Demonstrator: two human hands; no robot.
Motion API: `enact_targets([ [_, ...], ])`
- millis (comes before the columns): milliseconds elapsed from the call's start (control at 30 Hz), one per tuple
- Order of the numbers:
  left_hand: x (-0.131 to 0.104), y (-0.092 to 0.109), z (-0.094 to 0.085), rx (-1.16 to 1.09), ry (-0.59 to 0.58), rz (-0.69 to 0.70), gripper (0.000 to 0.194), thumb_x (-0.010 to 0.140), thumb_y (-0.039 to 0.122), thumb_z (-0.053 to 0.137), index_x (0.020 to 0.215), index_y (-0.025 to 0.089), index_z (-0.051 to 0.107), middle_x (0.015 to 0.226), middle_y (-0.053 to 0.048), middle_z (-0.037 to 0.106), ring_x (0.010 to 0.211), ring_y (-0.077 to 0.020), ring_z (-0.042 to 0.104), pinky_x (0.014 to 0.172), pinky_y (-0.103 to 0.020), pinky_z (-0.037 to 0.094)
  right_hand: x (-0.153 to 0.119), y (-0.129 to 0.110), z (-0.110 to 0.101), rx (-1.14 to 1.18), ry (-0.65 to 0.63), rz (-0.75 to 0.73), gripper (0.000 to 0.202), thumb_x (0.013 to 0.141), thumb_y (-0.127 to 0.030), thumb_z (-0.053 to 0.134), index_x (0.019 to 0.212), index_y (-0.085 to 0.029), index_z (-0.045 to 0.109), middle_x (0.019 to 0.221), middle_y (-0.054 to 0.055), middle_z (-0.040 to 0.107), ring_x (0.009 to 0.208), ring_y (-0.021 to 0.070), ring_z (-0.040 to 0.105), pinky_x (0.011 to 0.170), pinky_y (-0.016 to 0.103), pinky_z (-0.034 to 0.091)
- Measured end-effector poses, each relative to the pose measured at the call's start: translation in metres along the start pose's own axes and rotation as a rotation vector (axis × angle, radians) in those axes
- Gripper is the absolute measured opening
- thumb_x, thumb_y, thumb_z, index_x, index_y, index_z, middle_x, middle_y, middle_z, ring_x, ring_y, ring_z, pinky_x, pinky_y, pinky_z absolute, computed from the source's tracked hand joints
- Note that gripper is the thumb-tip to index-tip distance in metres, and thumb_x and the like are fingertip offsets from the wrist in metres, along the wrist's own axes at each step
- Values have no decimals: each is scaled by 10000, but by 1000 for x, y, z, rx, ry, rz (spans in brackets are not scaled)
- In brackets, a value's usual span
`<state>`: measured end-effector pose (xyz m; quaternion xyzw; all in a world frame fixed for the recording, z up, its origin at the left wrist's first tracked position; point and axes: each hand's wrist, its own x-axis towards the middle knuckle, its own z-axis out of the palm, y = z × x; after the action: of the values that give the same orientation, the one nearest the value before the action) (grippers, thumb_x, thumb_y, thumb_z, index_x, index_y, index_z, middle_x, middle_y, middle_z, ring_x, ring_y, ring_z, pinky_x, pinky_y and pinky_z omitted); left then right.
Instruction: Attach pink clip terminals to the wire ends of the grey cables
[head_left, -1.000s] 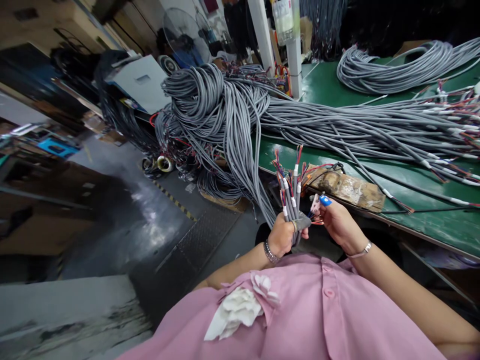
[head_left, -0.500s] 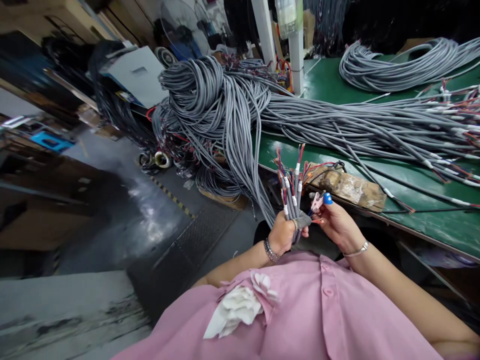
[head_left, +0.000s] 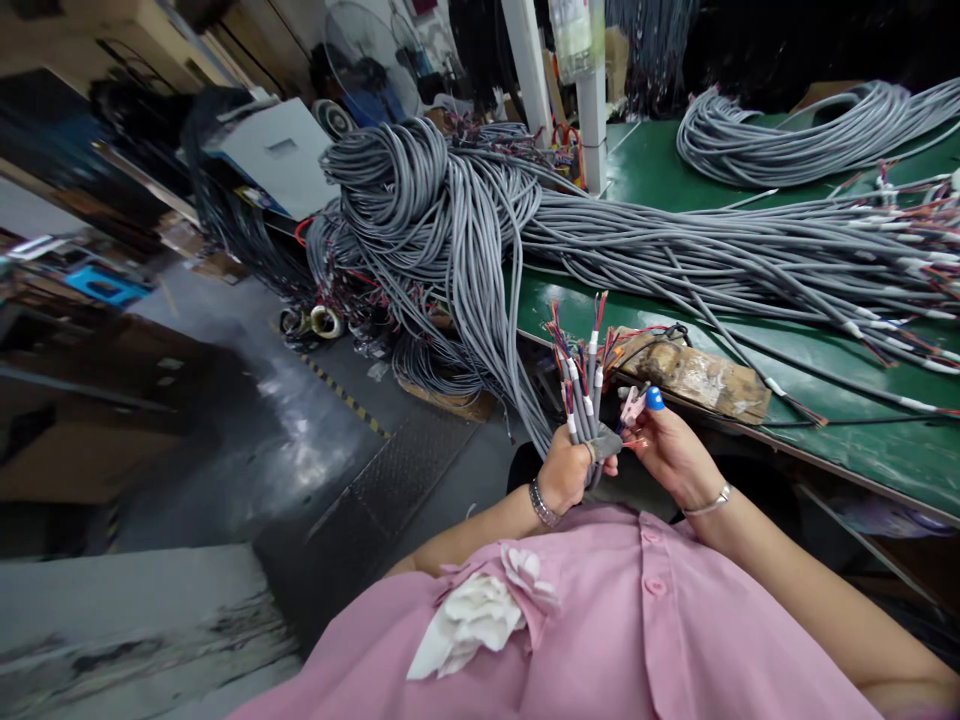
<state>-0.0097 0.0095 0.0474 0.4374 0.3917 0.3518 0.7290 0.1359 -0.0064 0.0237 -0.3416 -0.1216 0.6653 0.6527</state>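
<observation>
Just in front of the pink button-up shirt [head_left: 600, 600], beside the edge of a green worktop [head_left: 862, 450], the person's left hand [head_left: 564, 468] has its fingers wrapped around a bundle of slim grey cables [head_left: 583, 410]. The bundle stands roughly upright, its white-banded ends fanning above the fist into thin red, blue and orange wires. A dull grey wrapping [head_left: 606, 443] shows at the left thumb; whether it goes round the thumb or the cables, I cannot tell.

To the right of the bundle, the right hand [head_left: 675, 450] pinches a small pale-pink clip-like piece [head_left: 632, 405] between thumb and fingers; a bright blue cap [head_left: 655, 399] covers the thumb tip. Short reddish wire ends [head_left: 637, 442] poke out between the two hands.

Behind the hands, a worn brown wooden block [head_left: 697, 375] lies along the worktop's edge. Beyond it stretches a broad spread of grey cables [head_left: 720, 250], joining a thick looped heap [head_left: 397, 180] at the left, part of which hangs toward the floor.
</observation>
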Motion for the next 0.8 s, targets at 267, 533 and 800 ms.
enact_targets([
  [267,-6,2,0,-4,1,8,253,669,322,748,620,115,611,512,-9,568,451,-106,527,481,-243,457,-6,-8,3,6,-16,75,392,775,-618,629,807,-229,665,854,40,674,714,164,581,617,281,466],
  [533,-12,0,-6,19,38,51,220,707,316,718,660,121,628,544,-17,595,493,-116,565,476,-222,443,-3,-7,-7,-72,-4,12,235,799,-433,689,885,-215,692,792,23,670,707,142,582,626,257,457],
  [800,-5,4,2,8,67,12,276,647,355,756,628,123,607,525,-9,571,479,-117,546,491,-249,474,-4,-8,-6,-137,-41,-21,256,812,-459,669,858,-208,688,773,25,658,691,150,579,634,293,479],
])
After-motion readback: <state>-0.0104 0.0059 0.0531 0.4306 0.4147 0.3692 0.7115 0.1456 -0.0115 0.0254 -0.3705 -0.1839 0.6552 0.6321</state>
